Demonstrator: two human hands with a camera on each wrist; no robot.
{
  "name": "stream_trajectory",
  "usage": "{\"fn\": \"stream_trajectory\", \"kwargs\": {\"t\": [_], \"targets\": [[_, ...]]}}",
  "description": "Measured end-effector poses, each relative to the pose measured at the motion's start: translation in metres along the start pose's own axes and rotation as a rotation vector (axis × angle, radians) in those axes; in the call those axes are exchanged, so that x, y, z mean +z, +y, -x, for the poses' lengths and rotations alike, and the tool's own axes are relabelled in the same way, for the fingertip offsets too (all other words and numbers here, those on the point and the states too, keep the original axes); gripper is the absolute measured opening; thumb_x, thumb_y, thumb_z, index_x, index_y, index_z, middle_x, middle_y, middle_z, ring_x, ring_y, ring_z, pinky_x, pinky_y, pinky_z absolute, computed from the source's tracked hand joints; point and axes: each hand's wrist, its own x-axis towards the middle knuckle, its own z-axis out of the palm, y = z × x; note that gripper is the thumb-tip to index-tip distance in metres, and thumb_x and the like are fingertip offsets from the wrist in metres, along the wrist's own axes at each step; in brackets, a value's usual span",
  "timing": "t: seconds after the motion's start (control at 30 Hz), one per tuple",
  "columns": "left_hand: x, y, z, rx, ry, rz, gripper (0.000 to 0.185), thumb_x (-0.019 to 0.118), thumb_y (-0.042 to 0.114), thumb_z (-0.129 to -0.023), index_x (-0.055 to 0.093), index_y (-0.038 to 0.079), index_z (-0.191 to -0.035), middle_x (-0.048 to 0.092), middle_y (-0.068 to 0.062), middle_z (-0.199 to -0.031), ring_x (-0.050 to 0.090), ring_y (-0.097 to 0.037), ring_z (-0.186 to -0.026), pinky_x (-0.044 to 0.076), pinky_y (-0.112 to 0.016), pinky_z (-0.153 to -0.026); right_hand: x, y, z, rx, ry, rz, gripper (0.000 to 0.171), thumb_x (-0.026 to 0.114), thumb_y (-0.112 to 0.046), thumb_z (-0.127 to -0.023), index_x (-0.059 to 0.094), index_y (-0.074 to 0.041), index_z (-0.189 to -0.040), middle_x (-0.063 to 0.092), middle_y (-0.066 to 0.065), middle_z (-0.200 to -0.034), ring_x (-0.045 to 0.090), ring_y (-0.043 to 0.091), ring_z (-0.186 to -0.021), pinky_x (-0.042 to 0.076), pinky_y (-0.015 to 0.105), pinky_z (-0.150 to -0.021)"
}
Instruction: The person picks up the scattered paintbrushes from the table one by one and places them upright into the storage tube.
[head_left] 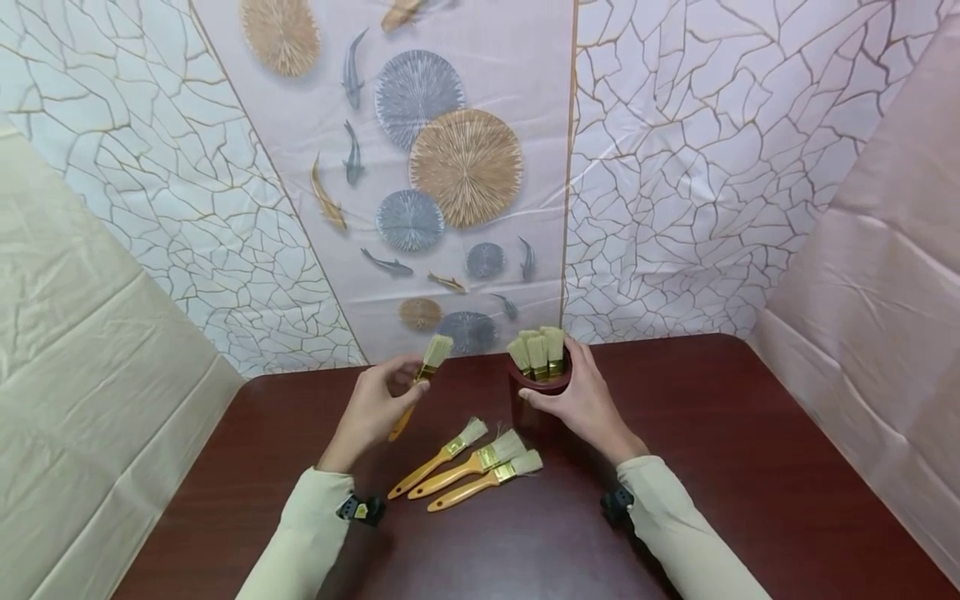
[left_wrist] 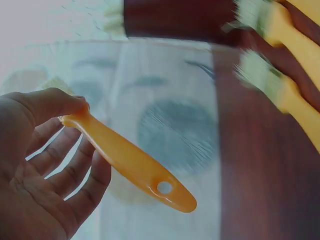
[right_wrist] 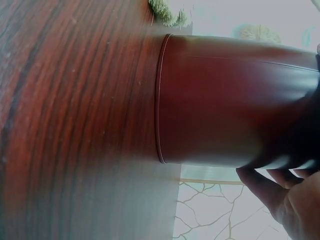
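Note:
My left hand (head_left: 380, 402) pinches a paintbrush (head_left: 426, 371) between thumb and fingers, raised above the table with its pale bristles up. In the left wrist view its orange handle (left_wrist: 130, 157) slants down, a hole near the end. My right hand (head_left: 588, 400) grips the rim of a dark red round holder (head_left: 528, 406), thumb in front and fingers behind. Bristle ends of several paintbrushes (head_left: 537, 353) stick up out of it. Three more paintbrushes (head_left: 450, 475) lie on the table between my hands, bristles pointing away to the right.
The dark red-brown wooden table (head_left: 750, 467) reaches back to a patterned cloth wall (head_left: 675, 167). Plain beige cloth (head_left: 90, 375) hangs on the left and right sides. The holder stands upright near the table's back edge.

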Motion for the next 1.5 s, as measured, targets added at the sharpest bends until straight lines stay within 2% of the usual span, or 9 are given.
{"fn": "stream_trajectory", "kwargs": {"t": [0.2, 0.37, 0.5, 0.63, 0.77, 0.87, 1.13, 1.33, 1.5], "targets": [[0.006, 0.044, -0.009, 0.056, 0.057, 0.108, 0.032, 0.078, 0.015, -0.097, 0.072, 0.011, -0.128, 0.078, -0.007, -0.100, 0.075, -0.020, -0.085, 0.061, -0.039, -0.077, -0.003, 0.003, 0.002, 0.000, 0.018, 0.009, 0.111, 0.096, -0.046, -0.075, 0.035, -0.013, -0.161, 0.047, 0.012, -0.147, 0.055, 0.036, -0.128, 0.048, 0.060, -0.104], [0.014, 0.080, -0.019, 0.124, 0.110, 0.197, 0.032, 0.080, 0.011, -0.095, 0.071, 0.010, -0.125, 0.075, -0.009, -0.105, 0.076, -0.023, -0.089, 0.063, -0.040, -0.078, -0.004, 0.004, 0.003, 0.003, 0.015, 0.016, 0.112, 0.095, -0.047, -0.075, 0.034, -0.012, -0.162, 0.046, 0.013, -0.149, 0.054, 0.037, -0.130, 0.047, 0.060, -0.105], [0.022, 0.100, -0.027, 0.181, 0.125, 0.263, 0.031, 0.079, 0.012, -0.096, 0.070, 0.010, -0.126, 0.072, -0.008, -0.112, 0.076, -0.022, -0.089, 0.063, -0.037, -0.073, -0.005, 0.005, 0.004, 0.010, 0.017, 0.025, 0.114, 0.095, -0.046, -0.075, 0.032, -0.009, -0.162, 0.044, 0.015, -0.152, 0.054, 0.039, -0.132, 0.046, 0.061, -0.107], [0.032, 0.112, -0.037, 0.215, 0.122, 0.367, 0.030, 0.078, 0.011, -0.098, 0.069, 0.007, -0.126, 0.070, -0.010, -0.111, 0.077, -0.023, -0.085, 0.064, -0.038, -0.070, -0.003, 0.003, 0.003, 0.004, 0.010, 0.018, 0.113, 0.095, -0.046, -0.076, 0.032, -0.009, -0.163, 0.043, 0.016, -0.154, 0.054, 0.038, -0.132, 0.047, 0.060, -0.107], [0.043, 0.121, -0.049, 0.236, 0.101, 0.467, 0.025, 0.074, 0.010, -0.100, 0.068, 0.001, -0.123, 0.069, -0.015, -0.109, 0.078, -0.028, -0.085, 0.064, -0.044, -0.073, -0.001, 0.001, 0.001, -0.004, 0.010, -0.002, 0.111, 0.096, -0.044, -0.076, 0.034, -0.012, -0.162, 0.045, 0.014, -0.150, 0.056, 0.036, -0.127, 0.048, 0.058, -0.104], [0.052, 0.125, -0.058, 0.239, 0.070, 0.495, 0.023, 0.071, 0.011, -0.103, 0.068, -0.001, -0.121, 0.069, -0.016, -0.110, 0.078, -0.029, -0.087, 0.064, -0.043, -0.075, 0.000, 0.000, 0.001, -0.014, 0.012, -0.009, 0.110, 0.097, -0.042, -0.075, 0.035, -0.012, -0.161, 0.046, 0.013, -0.147, 0.057, 0.034, -0.125, 0.049, 0.057, -0.104], [0.072, 0.125, -0.078, 0.237, -0.013, 0.399, 0.019, 0.070, 0.010, -0.103, 0.066, 0.000, -0.119, 0.073, -0.016, -0.109, 0.077, -0.026, -0.091, 0.064, -0.037, -0.076, 0.001, 0.000, 0.000, -0.038, 0.010, -0.009, 0.110, 0.096, -0.044, -0.076, 0.035, -0.014, -0.162, 0.047, 0.013, -0.146, 0.054, 0.033, -0.131, 0.046, 0.057, -0.109], [0.071, 0.126, -0.088, 0.249, -0.061, 0.362, 0.038, 0.070, 0.005, -0.101, 0.055, 0.004, -0.135, 0.064, -0.015, -0.123, 0.076, -0.029, -0.100, 0.063, -0.036, -0.078, 0.002, 0.002, -0.001, -0.049, 0.014, -0.003, 0.109, 0.095, -0.045, -0.076, 0.036, -0.014, -0.161, 0.048, 0.012, -0.144, 0.055, 0.032, -0.130, 0.046, 0.057, -0.109], [0.073, 0.123, -0.095, 0.277, -0.119, 0.259, 0.053, 0.072, 0.004, -0.100, 0.048, 0.010, -0.146, 0.062, -0.015, -0.126, 0.076, -0.027, -0.094, 0.062, -0.034, -0.075, 0.000, 0.004, -0.001, -0.036, 0.006, -0.008, 0.110, 0.095, -0.046, -0.076, 0.035, -0.015, -0.162, 0.047, 0.011, -0.145, 0.054, 0.032, -0.130, 0.046, 0.058, -0.109]]}}
